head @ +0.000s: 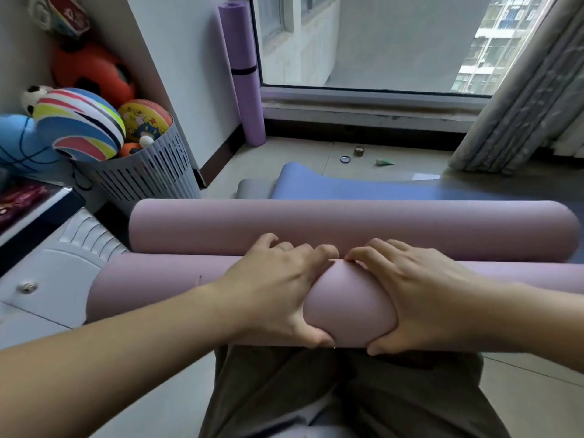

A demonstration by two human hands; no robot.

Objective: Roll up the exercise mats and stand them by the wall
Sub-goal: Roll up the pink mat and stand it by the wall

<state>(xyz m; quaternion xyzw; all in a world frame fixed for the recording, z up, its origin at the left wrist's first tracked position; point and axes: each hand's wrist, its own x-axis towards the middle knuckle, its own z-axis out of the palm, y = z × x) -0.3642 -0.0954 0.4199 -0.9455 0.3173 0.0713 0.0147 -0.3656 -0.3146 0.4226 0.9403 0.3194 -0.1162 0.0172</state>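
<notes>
near pink roll | axis left–right | clasped mid-length by left hand, right hand, equally close | thumbs near side, fingers curled over far side | wall far left

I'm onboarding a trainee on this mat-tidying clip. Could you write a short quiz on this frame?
1. True or false: the purple mat stands upright in the corner beside the window.
2. The blue mat is: A) rolled up and standing, B) lying unrolled on the floor, C) held in both hands.
3. Fill the gap: the left hand and the right hand both ____ the near pink roll.

Key: 1 true; 2 B; 3 grip.
</notes>
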